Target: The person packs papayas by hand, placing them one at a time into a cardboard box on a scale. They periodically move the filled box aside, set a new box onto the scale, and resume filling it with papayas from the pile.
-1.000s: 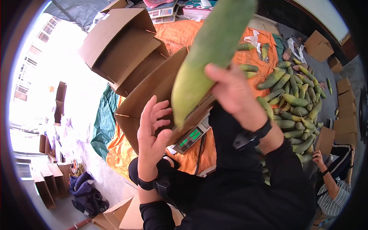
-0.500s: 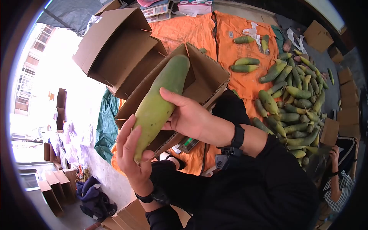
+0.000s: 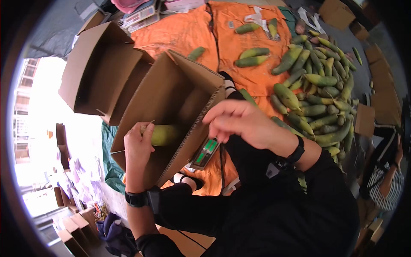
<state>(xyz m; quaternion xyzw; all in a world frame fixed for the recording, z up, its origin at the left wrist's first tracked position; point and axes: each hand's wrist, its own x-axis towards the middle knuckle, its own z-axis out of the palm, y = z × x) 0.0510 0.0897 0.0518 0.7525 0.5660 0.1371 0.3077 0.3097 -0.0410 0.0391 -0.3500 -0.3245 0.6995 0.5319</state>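
My left hand [image 3: 138, 145] grips the end of a long green-yellow fruit [image 3: 165, 134] that lies inside an open cardboard box [image 3: 175, 81]. The box sits on a weighing scale whose green display [image 3: 204, 152] shows below its near wall. My right hand [image 3: 239, 122] hovers over the near rim of that box, fingers curled and apart, with nothing in it. A large heap of the same green-yellow fruits [image 3: 317, 94] lies on an orange tarp [image 3: 188, 30] to the right.
A second open cardboard box [image 3: 98, 68] stands to the left of the first. Another scale [image 3: 141, 13] sits at the top. Loose fruits [image 3: 252, 55] lie on the tarp. A person in a striped shirt [image 3: 387, 175] sits at the right edge. Flat cartons are stacked bottom left.
The fruit I held up in both hands has gone down into the box. My right hand has let go of it; my left hand still holds its end.
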